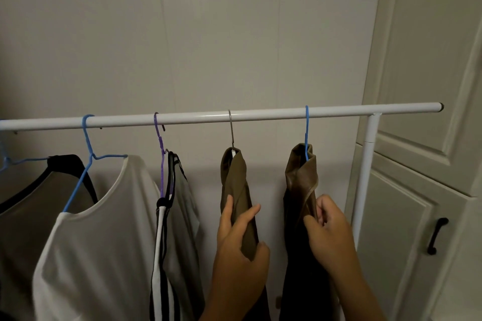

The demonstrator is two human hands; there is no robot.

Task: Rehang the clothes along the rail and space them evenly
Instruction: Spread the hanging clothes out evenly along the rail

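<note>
Both forearms rise from the bottom edge. The left hand [240, 240] comes up at 6 o'clock, palm turned toward the right. The right hand [328, 229] comes up at 5 o'clock with its knuckles facing the camera.

The rail [198, 117] is a smooth white tube with a slight gloss, running from 9 o'clock to 3 o'clock and climbing a little toward the right. A white upright post [365, 177] carries it near its capped end.

Just below centre hangs the olive garment [236, 180], a matte woven cloth folded narrow on a thin steel hook [231, 129]. At 4 o'clock from it hangs the brown garment [300, 180], which has a faint sheen and sits bunched on a blue wire hook [307, 133].

Toward 8 o'clock a soft white T-shirt [104, 242] drapes from a blue wire hanger [87, 143]. Between it and the olive garment, a striped black-and-white piece [161, 255] hangs on a purple hanger [159, 143]. A grey top with black trim [26, 216] fills the 9 o'clock edge.

The left hand's fingers wrap the olive garment's front edge, with the thumb closing on the other side lower down, so the cloth is gripped. The right hand's curled fingers and thumb pinch a fold of the brown garment.

A panelled cream cabinet door [407, 216] with a black handle [438, 236] stands at 4 o'clock.
</note>
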